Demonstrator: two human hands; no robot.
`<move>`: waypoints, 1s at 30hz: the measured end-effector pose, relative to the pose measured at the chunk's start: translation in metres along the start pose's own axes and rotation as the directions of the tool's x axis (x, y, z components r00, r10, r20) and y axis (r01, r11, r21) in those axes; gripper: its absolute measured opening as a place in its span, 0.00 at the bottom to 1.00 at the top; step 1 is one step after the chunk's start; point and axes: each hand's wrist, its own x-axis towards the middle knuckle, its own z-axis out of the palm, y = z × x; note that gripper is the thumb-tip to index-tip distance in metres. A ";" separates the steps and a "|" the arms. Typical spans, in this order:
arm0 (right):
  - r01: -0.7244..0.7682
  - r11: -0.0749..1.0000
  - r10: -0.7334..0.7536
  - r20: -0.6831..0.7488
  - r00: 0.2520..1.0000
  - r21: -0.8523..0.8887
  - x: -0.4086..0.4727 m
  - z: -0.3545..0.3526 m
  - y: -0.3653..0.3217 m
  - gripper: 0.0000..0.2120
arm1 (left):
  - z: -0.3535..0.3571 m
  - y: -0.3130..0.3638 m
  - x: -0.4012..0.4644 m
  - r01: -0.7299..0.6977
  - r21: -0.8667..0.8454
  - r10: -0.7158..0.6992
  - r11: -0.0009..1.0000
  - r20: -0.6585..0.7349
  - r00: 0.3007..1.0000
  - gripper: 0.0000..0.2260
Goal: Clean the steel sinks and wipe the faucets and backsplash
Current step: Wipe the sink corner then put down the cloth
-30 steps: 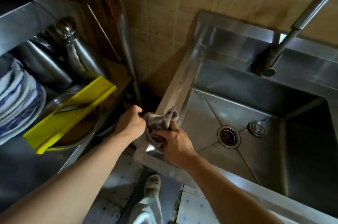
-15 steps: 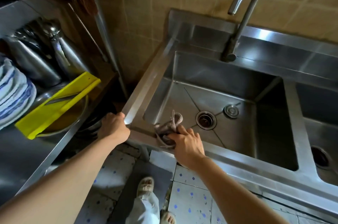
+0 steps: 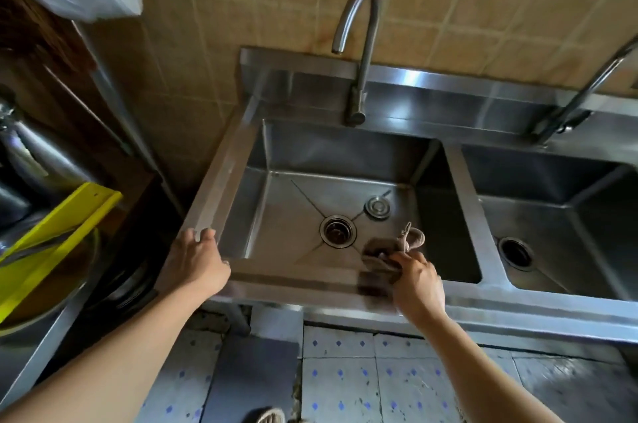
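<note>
Sliding rag (image 3: 386,250) rightward along sink rim (image 3: 297,279)

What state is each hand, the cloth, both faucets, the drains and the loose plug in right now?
left hand: resting on the sink's front-left corner
right hand: gripping the cloth
cloth: bunched, at the front rim of the left basin
left faucet: no water running
right faucet: partly out of frame, no water seen
left drain: open, unplugged
plug: lying beside the left drain
right drain: open
</note>
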 end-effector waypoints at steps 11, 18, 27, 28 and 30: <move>0.187 0.965 -0.108 -0.371 0.922 0.184 -0.004 -0.061 -0.023 0.15 | -0.034 0.072 0.013 -0.300 -0.241 0.328 0.923 0.088 0.940 0.18; 0.142 0.971 -0.049 -0.423 0.905 0.193 -0.008 -0.069 0.006 0.13 | -0.047 0.103 0.016 -0.354 -0.334 0.415 0.874 0.132 0.900 0.16; 0.156 0.960 -0.047 -0.418 0.907 0.231 0.007 -0.095 0.070 0.12 | -0.037 0.166 0.001 -0.332 -0.375 0.406 0.866 0.139 0.903 0.12; 0.164 0.960 -0.057 -0.415 0.908 0.227 0.010 -0.098 0.077 0.12 | -0.033 0.175 -0.003 -0.321 -0.387 0.400 0.864 0.142 0.905 0.12; 0.189 0.958 -0.084 -0.420 0.904 0.214 0.019 -0.108 0.096 0.12 | -0.023 0.201 -0.014 -0.300 -0.420 0.390 0.856 0.147 0.909 0.11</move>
